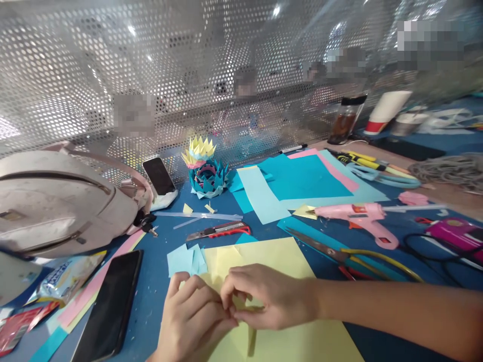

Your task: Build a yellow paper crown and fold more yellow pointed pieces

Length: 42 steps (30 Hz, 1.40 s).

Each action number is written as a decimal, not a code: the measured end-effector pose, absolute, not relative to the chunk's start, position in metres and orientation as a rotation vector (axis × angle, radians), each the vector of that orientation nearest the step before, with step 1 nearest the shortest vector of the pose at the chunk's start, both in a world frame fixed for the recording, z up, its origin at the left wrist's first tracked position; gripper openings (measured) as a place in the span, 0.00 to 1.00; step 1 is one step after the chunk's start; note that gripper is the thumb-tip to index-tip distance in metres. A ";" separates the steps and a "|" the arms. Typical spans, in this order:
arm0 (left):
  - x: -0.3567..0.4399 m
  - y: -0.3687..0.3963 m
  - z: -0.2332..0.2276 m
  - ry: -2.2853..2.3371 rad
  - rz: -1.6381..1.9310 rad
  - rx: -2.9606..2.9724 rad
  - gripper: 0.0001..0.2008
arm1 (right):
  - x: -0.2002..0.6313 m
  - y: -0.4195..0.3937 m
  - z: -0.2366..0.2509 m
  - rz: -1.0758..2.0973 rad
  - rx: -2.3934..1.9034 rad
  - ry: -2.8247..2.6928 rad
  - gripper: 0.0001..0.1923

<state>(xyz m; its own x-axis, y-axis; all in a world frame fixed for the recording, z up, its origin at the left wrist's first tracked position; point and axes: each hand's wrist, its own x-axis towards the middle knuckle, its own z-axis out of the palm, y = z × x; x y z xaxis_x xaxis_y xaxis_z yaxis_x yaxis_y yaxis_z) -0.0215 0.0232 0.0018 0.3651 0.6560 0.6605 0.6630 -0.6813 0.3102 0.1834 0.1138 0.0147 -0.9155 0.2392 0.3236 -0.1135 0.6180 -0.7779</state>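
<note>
A large pale yellow paper sheet (pixel 320 337) lies on the blue table beneath both hands. My left hand (pixel 196 311) is closed with its fingers bent, meeting the fingertips of my right hand (pixel 267 296). That right hand curls into a pinch. Between and under the fingertips is yellow paper, mostly hidden; a narrow folded-looking strip (pixel 251 342) shows below the right thumb. Small light blue paper pieces (pixel 184 260) lie just beyond the left hand. Farther off rests a red box cutter (pixel 222 230). Scissors with yellow handles (pixel 335 254) lie beyond my right forearm.
A layered blue, yellow and pink paper ornament (pixel 207 173) stands near the perforated metal screen (pixel 169 65). Coloured sheets (pixel 309 178) and a pink glue gun (pixel 358 216) lie right of it. At left are a black phone (pixel 109 306) and a pale backpack (pixel 64 201).
</note>
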 end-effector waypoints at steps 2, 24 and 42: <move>-0.020 0.023 0.003 -1.295 -1.252 -2.583 0.07 | 0.184 0.114 0.014 1.234 -0.158 -2.417 0.11; -0.003 0.015 -0.014 -1.752 -0.849 -2.941 0.18 | 0.187 0.133 0.011 1.180 -0.523 -2.238 0.19; -0.020 0.023 -0.005 -1.817 -0.812 -2.750 0.14 | 0.183 0.132 -0.003 0.778 -0.222 -2.682 0.15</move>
<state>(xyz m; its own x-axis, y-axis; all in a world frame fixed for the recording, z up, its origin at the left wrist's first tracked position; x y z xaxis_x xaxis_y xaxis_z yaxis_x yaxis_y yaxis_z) -0.0196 0.0233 -0.0047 0.3235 0.9134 0.2472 0.7935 -0.4042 0.4550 0.1830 0.1324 -0.0031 -0.9306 0.2403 0.2763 0.0551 0.8379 -0.5430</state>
